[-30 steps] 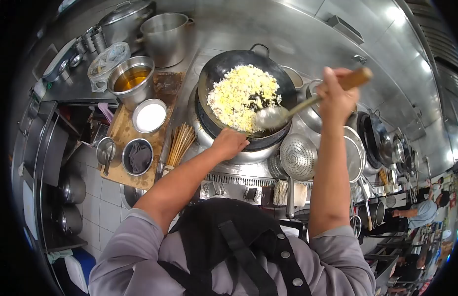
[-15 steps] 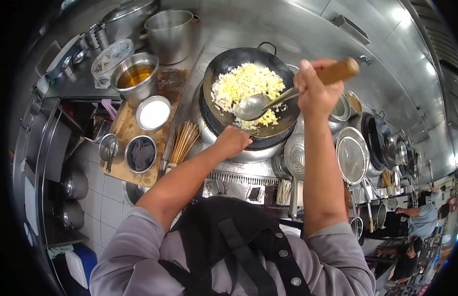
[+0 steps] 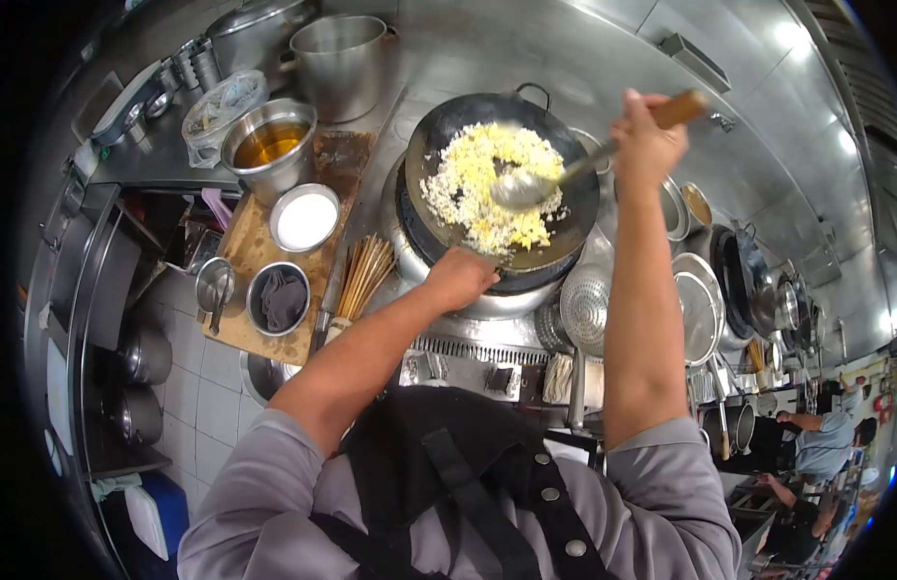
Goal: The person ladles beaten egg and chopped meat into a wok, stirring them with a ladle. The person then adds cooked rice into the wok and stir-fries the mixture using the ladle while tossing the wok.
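Observation:
A dark wok sits on a round metal burner ring, with rice and yellow egg spread across its inside. My right hand is closed round the wooden handle of a ladle; the ladle's bowl is in the food and slightly blurred. At the wok's near rim, my left hand is closed on the edge, its fingertips partly hidden. Between the wok and my body lies a perforated skimmer, to the right of my left hand.
On the left, a wooden board carries a pot of amber liquid, a bowl of white contents and a bowl with dark cloth. A bamboo whisk stands beside it. Strainers hang right; other people work far right.
The ladle's bowl has moved right and farther up within the wok, with my right hand shifting the same way. The rice and egg are spread differently. My left hand stays at the rim.

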Available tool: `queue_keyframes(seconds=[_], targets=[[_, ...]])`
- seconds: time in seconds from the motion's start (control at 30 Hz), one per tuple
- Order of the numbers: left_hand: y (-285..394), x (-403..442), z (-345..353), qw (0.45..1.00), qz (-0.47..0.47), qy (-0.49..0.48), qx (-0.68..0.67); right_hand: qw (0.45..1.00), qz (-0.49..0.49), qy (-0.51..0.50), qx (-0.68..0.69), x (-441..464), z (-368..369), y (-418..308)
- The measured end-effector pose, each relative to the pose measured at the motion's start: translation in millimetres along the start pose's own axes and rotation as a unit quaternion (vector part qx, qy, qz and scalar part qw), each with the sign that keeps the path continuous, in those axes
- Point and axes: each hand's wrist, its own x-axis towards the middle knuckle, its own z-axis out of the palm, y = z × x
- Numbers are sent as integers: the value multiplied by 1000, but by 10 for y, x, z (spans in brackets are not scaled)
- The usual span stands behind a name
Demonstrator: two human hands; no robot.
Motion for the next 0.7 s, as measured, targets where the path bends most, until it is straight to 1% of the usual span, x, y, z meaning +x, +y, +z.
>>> queue_keyframes(seconds=[0.03, 0.07, 0.13, 0.17, 0.2, 0.23, 0.27, 0.3, 0.33, 0.37, 0.43, 0.5, 0.57, 0.6, 0.63, 0.67, 0.7], targets=[[-30, 33, -23, 1000, 1, 7, 4, 999, 10, 16, 30, 1, 6, -160], [-43, 18, -15, 1000, 13, 20, 8, 999, -24, 18, 14, -165, -41, -120], [-31, -37, 56, 998, 25, 51, 4, 1000, -19, 7, 1, -298, -184, 310], [-6, -46, 78, 998, 28, 50, 2, 1000, -21, -8, -11, -265, -236, 431], [0, -53, 70, 999, 20, 35, 2, 998, -13, 46, -43, -76, -234, 274], [-19, -16, 26, 1000, 13, 24, 6, 998, -18, 46, -43, 25, -281, 87], [-20, -19, 4, 999, 25, 22, -10, 998, -33, 62, -10, 86, -341, -69], [-28, -2, -8, 999, 26, 24, -7, 996, -45, 78, 22, 110, -365, -133], [-25, -6, 2, 999, 25, 31, 2, 989, -67, 129, 17, 39, -402, 60], [-13, -26, 18, 999, 24, 35, 10, 989, -66, 133, 14, 3, -478, 212], [-36, 20, 26, 998, 31, 49, 23, 997, -11, 79, 14, 177, -565, 420], [-42, -15, 35, 999, 31, 25, 12, 996, 0, 82, 42, 344, -502, 213], [-47, 0, 12, 999, 30, 26, 8, 988, -73, 95, 94, 344, -329, 74], [-36, -16, 25, 999, 29, 23, 0, 982, -106, 148, 41, 212, -240, 274], [-31, -37, 34, 999, 28, 19, 0, 982, -103, 150, 41, 118, -181, 435], [-23, -55, 42, 999, 28, 16, 3, 989, -49, 127, 53, 80, -150, 611], [-32, -8, 21, 999, 28, 21, 8, 993, -1, 96, 68, 149, -45, 632]])
